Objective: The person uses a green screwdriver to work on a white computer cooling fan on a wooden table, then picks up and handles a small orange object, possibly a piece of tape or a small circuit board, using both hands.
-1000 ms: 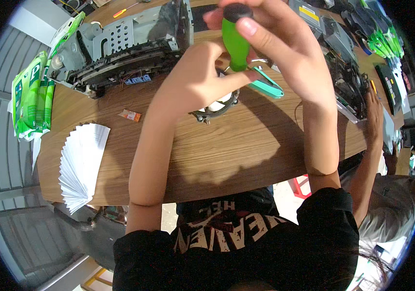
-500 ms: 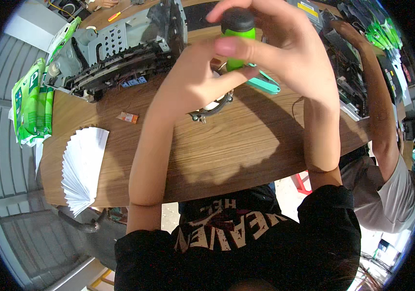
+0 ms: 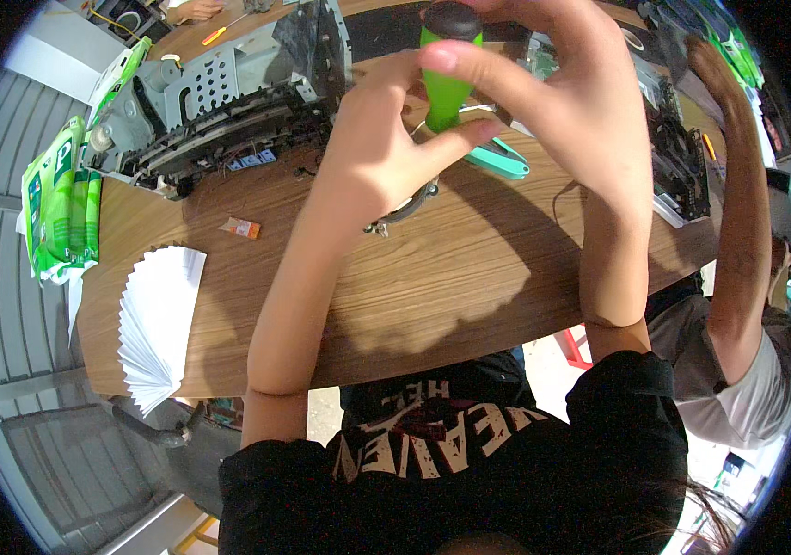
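Two bare hands are working around one screwdriver (image 3: 448,96) above a wood-grain table (image 3: 451,287). One teal two-armed tool (image 3: 501,165) is lying just beside it, and one black round part (image 3: 409,208) is showing partly beneath the left hand (image 3: 369,143). One fan-folded white paper (image 3: 162,319), one small orange packet (image 3: 242,228) and one perforated metal chassis (image 3: 206,92) are occupying the table's left side. One co-worker's arm (image 3: 742,222) is reaching in at right; one other person's hand (image 3: 196,9) is appearing at the far edge.

The screwdriver is standing nearly upright, its bright green handle narrowing downward from a rounded black cap; its tip is hiding from view. The right hand (image 3: 566,106) is pinching the handle's upper part, thumb in front and fingers wrapping behind. The left hand is curving inward, its thumb stretching toward the handle's lower end; whether its fingers are gripping anything, one cannot tell.
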A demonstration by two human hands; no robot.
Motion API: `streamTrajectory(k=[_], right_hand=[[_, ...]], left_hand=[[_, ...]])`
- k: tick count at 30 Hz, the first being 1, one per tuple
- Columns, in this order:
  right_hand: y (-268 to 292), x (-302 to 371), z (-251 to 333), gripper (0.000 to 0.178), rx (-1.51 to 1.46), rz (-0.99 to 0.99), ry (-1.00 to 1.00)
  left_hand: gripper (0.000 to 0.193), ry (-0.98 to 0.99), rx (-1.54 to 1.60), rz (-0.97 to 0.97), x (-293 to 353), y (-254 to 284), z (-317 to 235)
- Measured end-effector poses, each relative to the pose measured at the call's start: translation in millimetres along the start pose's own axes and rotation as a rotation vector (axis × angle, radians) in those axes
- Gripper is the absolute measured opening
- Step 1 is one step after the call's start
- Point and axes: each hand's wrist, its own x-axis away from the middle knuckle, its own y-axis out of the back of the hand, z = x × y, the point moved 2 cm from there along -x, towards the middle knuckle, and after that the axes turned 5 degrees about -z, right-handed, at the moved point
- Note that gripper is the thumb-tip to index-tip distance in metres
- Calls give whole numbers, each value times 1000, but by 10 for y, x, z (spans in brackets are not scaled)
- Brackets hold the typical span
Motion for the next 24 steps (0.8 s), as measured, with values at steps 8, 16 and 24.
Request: streamTrajectory(k=[8,16,24], right_hand=[[274,-43,88,18,140,71,58],[106,-33,73,36,-103,-13,150],[136,-28,121,27,-104,43,50]], left_hand=[[33,137,423,146,4,116,72],[35,23,320,50,44,68,-14],[32,68,220,35,-26,115,-51]])
